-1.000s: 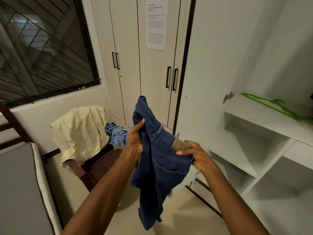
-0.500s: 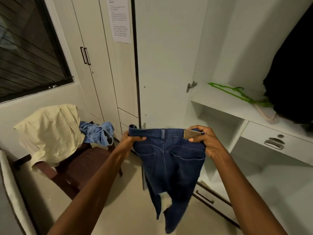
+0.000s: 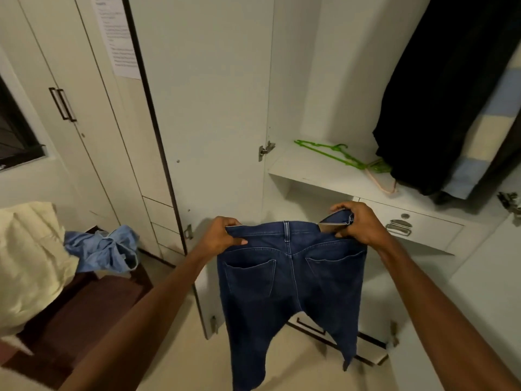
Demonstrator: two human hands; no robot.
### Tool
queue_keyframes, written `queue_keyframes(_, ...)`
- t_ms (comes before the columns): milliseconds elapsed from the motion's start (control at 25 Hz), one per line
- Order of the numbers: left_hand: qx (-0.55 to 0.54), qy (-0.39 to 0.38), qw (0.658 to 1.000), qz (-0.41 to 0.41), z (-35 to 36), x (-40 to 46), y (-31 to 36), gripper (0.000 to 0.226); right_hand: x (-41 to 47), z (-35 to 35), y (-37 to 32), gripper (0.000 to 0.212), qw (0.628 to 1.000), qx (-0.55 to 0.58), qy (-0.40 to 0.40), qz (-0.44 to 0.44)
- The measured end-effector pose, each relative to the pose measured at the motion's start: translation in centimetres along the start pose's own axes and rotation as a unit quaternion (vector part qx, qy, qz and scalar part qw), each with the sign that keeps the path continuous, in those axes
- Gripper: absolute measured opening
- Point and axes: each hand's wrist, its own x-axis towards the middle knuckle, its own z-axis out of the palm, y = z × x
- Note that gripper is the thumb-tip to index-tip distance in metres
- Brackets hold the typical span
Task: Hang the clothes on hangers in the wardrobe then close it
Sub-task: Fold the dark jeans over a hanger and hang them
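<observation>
Two hands, left hand (image 3: 218, 235) and right hand (image 3: 358, 222), grip the jeans (image 3: 290, 277) waistband; leg ends cut off below.

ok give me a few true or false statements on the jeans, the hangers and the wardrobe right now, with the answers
1. Both hands grip the jeans at the waistband: the left hand at one end, the right hand at the other. True.
2. The jeans already hang on a hanger. False: they hang from the hands alone, with no hanger in them.
3. A green hanger lies on the wardrobe shelf. True.
4. The wardrobe door is closed. False: it stands open, showing the shelf and a dark garment hanging inside.
5. The light blue garment lies on the shelf. False: it lies to the left, by the cream cloth.
</observation>
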Motion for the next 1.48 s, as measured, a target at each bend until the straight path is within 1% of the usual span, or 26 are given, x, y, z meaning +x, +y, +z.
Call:
queue_keyframes(40,0.028,0.007,1.0,0.011,0.6,1.1,0.6,0.025,0.7,-0.6,0.9,0.062,0.997,-0.078,0.016,-0.01)
queue_keyframes(80,0.048,0.025,0.998,0.023,1.1,2.3,1.4,0.02,1.2,-1.3,1.5,0.055,0.99,-0.138,0.037,-0.006)
queue_keyframes(120,0.063,0.043,0.997,0.035,1.6,3.8,2.0,0.018,1.8,-2.0,2.0,0.045,0.983,-0.172,0.062,0.008)
queue_keyframes(160,0.078,0.061,0.994,0.045,1.9,5.3,2.7,0.017,2.4,-2.6,2.5,0.037,0.979,-0.182,0.086,0.02)
queue_keyframes(200,0.089,0.072,0.992,0.052,2.1,6.7,3.3,0.019,3.0,-3.2,2.8,0.035,0.979,-0.169,0.108,0.03)
queue_keyframes(240,0.096,0.081,0.991,0.055,2.1,8.0,4.0,0.021,3.7,-3.7,3.1,0.038,0.983,-0.123,0.127,0.05)
queue_keyframes(280,0.104,0.084,0.989,0.058,2.0,9.4,4.5,0.025,4.2,-4.1,3.3,0.04,0.984,-0.053,0.15,0.079)
queue_keyframes(320,0.123,0.087,0.987,0.061,1.9,10.7,5.0,0.028,4.7,-4.4,3.6,0.04,0.978,0.03,0.176,0.112)
queue_keyframes(400,0.189,0.087,0.976,0.068,1.9,12.6,5.7,0.035,5.1,-4.6,3.8,0.035,0.948,0.173,0.221,0.15)
queue_keyframes(480,0.24,0.062,0.966,0.07,2.2,14.3,5.8,0.037,5.8,-4.4,4.5,0.034,0.919,0.249,0.253,0.173)
queue_keyframes(520,0.247,0.035,0.965,0.073,2.3,15.1,5.7,0.037,6.1,-4.2,4.9,0.033,0.906,0.269,0.267,0.188)
queue_keyframes(600,0.242,-0.061,0.965,0.083,2.5,16.2,5.5,0.036,6.9,-4.1,5.3,0.036,0.88,0.308,0.302,0.2)
queue_keyframes(680,0.213,-0.153,0.961,0.087,2.8,17.1,5.1,0.036,7.8,-4.2,5.1,0.038,0.854,0.363,0.326,0.181)
queue_keyframes(720,0.197,-0.184,0.959,0.083,3.3,17.5,4.8,0.034,8.2,-4.0,4.8,0.038,0.847,0.384,0.327,0.167)
queue_keyframes(800,0.176,-0.225,0.955,0.075,5.6,18.1,4.2,0.032,9.2,-3.6,4.0,0.039,0.847,0.401,0.318,0.146)
queue_keyframes(840,0.17,-0.244,0.952,0.067,7.3,18.3,4.2,0.035,9.6,-3.5,3.7,0.04,0.849,0.404,0.312,0.139)
queue_keyframes(880,0.159,-0.263,0.95,0.063,9.1,18.5,4.2,0.042,10.1,-3.4,3.4,0.041,0.85,0.405,0.308,0.135)
queue_keyframes(1000,0.13,-0.331,0.932,0.072,15.2,17.8,4.8,0.078,11.6,-3.6,2.5,0.042,0.858,0.383,0.319,0.124)
queue_keyframes(1040,0.13,-0.345,0.926,0.078,17.0,17.3,5.3,0.085,12.1,-3.6,2.4,0.042,0.86,0.371,0.327,0.123)
queue_keyframes(1120,0.085,-0.358,0.927,0.078,20.7,16.3,5.8,0.087,12.7,-3.7,2.4,0.042,0.858,0.363,0.34,0.128)
queue_keyframes(1200,0.038,-0.351,0.932,0.081,23.6,15.9,5.8,0.078,13.0,-4.2,2.7,0.043,0.85,0.373,0.348,0.129)
queue_keyframes(1280,0.026,-0.34,0.937,0.079,25.3,16.5,5.3,0.068,13.2,-4.8,3.6,0.043,0.845,0.382,0.352,0.124)
queue_keyframes(1400,0.014,-0.358,0.932,0.049,26.2,16.5,5.2,0.059,13.4,-5.8,4.9,0.045,0.833,0.413,0.35,0.114)
queue_keyframes(1480,-0.02,-0.372,0.927,0.035,26.3,15.6,6.0,0.058,13.4,-6.3,5.5,0.047,0.824,0.449,0.329,0.109)
